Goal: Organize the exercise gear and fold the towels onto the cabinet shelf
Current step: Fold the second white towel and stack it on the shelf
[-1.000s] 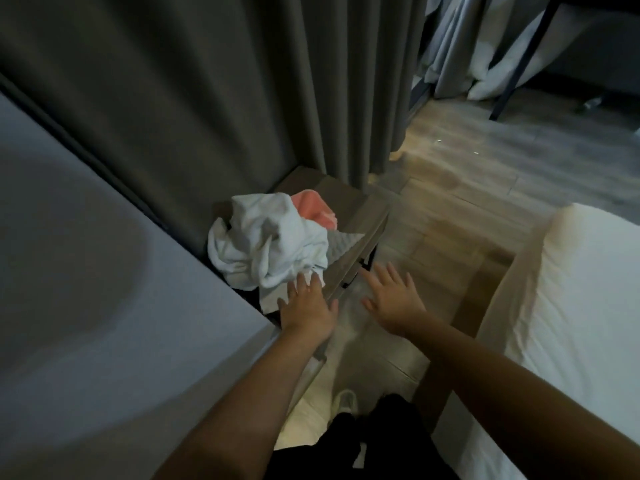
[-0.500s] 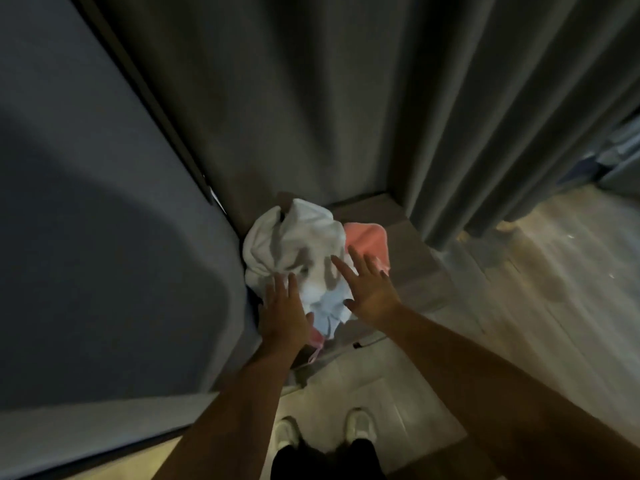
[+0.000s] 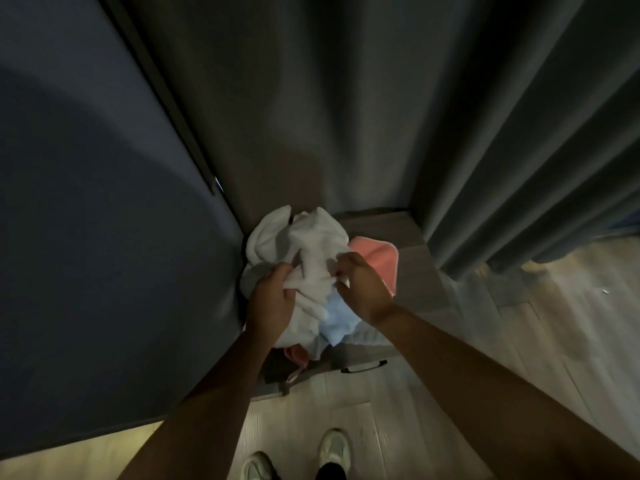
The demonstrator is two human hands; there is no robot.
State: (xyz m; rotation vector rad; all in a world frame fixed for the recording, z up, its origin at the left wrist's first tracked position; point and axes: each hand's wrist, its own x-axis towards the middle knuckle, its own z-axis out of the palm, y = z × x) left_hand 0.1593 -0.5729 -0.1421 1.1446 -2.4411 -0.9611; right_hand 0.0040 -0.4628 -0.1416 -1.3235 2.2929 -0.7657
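Towel (image 3: 311,237), crumpled white, is gripped at mid-frame by left hand (image 3: 272,301) and right hand (image 3: 363,289) alike; its bulk lies just above both.

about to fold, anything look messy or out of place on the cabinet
Yes: white towel, blue towel and pink towel sit crumpled in a heap on the cabinet; some hangs over its front edge.

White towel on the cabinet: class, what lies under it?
A light blue cloth pokes out beneath its near edge, and a pink cloth shows at its right side. The white towel hides how far they run and anything else below.
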